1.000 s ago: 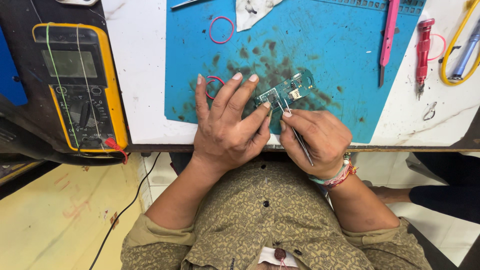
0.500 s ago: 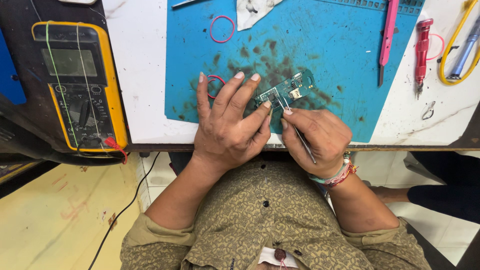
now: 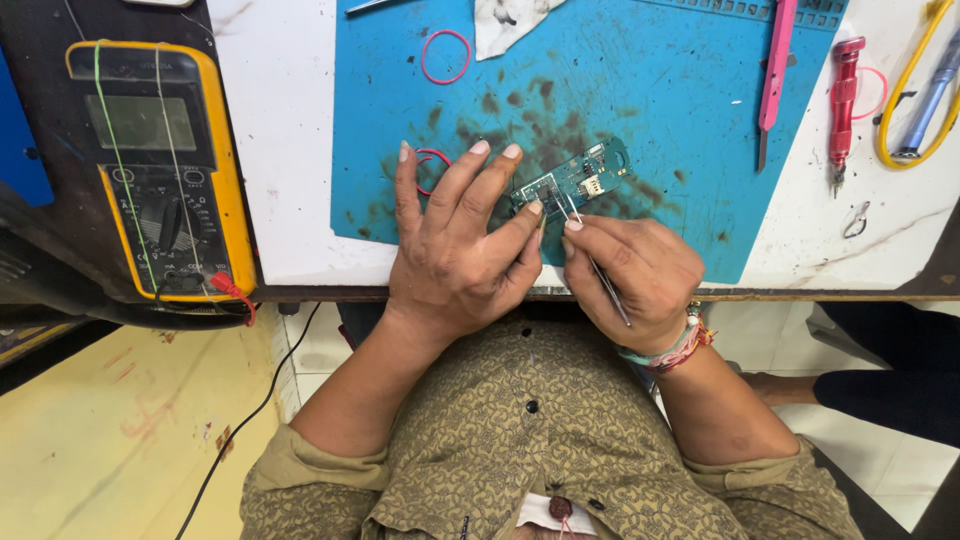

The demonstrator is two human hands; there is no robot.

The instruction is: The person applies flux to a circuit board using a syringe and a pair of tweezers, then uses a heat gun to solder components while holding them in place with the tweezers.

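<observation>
Tweezers, thin steel (image 3: pixel 598 268), pinched in right hand (image 3: pixel 640 275), probe green rectangular circuit board (image 3: pixel 572 180); left hand (image 3: pixel 460 250), fingers spread, steadies it. A slip could scratch components.

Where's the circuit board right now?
Head view: the circuit board lies on the blue mat, centre, just beyond the left hand and right hand.
</observation>
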